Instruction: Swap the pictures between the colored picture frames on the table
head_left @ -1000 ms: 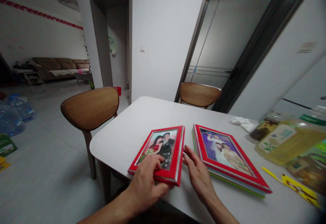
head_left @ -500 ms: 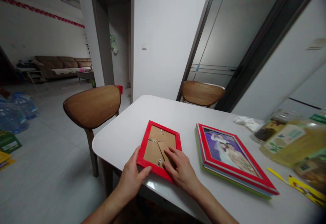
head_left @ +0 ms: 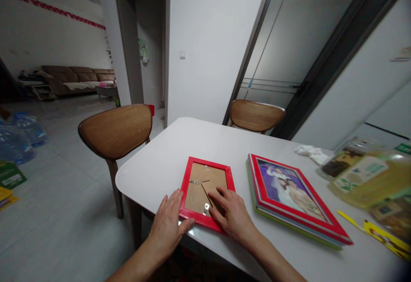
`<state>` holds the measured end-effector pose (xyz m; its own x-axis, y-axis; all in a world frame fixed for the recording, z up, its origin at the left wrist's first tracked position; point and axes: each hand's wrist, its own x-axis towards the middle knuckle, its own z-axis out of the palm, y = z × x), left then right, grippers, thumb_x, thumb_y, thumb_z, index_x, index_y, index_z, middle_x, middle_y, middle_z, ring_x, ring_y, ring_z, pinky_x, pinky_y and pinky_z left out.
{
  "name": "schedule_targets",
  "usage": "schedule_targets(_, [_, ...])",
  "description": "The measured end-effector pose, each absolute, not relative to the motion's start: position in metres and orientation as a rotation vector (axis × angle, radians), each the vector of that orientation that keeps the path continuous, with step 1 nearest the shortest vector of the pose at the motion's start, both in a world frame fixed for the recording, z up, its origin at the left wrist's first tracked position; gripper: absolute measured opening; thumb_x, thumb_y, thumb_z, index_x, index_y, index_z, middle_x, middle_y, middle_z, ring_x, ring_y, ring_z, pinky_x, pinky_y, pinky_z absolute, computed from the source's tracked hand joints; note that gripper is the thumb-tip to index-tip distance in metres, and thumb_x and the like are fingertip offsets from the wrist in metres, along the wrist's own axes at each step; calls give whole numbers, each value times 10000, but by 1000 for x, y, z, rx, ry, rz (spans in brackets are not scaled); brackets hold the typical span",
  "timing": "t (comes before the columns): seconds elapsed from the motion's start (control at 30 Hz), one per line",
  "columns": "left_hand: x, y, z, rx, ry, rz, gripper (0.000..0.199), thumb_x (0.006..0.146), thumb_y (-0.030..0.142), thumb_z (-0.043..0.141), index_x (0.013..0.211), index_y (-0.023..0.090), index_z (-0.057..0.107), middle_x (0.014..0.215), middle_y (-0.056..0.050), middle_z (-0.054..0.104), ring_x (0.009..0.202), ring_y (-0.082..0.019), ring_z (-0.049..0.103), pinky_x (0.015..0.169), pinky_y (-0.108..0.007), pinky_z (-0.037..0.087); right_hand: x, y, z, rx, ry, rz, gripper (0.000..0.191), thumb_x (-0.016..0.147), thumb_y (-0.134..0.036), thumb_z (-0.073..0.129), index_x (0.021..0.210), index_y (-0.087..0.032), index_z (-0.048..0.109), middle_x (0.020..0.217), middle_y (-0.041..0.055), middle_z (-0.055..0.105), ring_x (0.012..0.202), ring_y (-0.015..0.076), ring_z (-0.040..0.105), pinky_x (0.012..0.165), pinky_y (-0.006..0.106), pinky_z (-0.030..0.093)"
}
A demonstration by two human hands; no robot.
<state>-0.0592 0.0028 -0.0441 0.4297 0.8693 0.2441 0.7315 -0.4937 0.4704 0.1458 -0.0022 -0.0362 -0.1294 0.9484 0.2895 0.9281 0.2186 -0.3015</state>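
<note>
Red frame face down under two hands

White and smooth, the bench (head_left: 154,162) carries a small red frame (head_left: 185,188), the landmark here, lying flat near its front edge. A wooden chair (head_left: 118,130) stands beyond the small frame to the left; a second chair (head_left: 255,115) is beyond it to the right.

Right of the small frame, and apart from it, lies a stack of frames (head_left: 285,188), its top one red and face up, showing a wedding photo; neither hand touches it. Farther right of the small frame stand a jug of yellow liquid (head_left: 362,177) and a jar (head_left: 342,162).

The left hand (head_left: 167,224) is at the small frame's near left corner, its grip open, fingers laid along the side and thumb at the near edge. The right hand (head_left: 236,215) covers the near right part, fingers bent onto the back; whether its grip closes on anything I cannot tell.

The small frame looks assembled: its brown backing board (head_left: 194,198) sits inside the border, and the support leg (head_left: 208,188) appears folded flat, not propped out. Any unfinished fastening under the right hand is hidden. Smallest are the metal fittings (head_left: 206,208) on the small frame's back.
</note>
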Motion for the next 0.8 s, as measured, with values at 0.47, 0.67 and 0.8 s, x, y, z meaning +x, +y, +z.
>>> schedule_targets(0.47, [-46, 17, -18, 2479, 1105, 452, 460, 634, 352, 659, 1017, 136, 525, 1239, -142, 441, 1195, -240, 326, 997, -428, 225, 130, 8, -21, -1493, -2119, 316, 158, 721, -277, 524, 797, -261, 662, 1029, 51, 552, 984, 191, 468, 841, 357, 373])
schedule_targets(0.67, [-47, 16, -16, 2421, 1065, 495, 347, 632, 380, 653, 867, 145, 554, 1222, -147, 458, 1193, -253, 327, 991, -446, 222, 161, 16, -18, -1821, -1918, 146, 245, 714, -217, 475, 888, -162, 638, 999, 105, 575, 925, 210, 501, 836, 351, 378])
schedule_targets(0.8, [-47, 17, -13, 2406, 1075, 481, 320, 637, 357, 655, 852, 144, 551, 1226, -147, 454, 1189, -253, 333, 991, -448, 221, 171, 23, -19, -1946, -2003, 69, 231, 712, -161, 435, 778, -161, 656, 875, 96, 600, 827, 195, 516, 768, 303, 386])
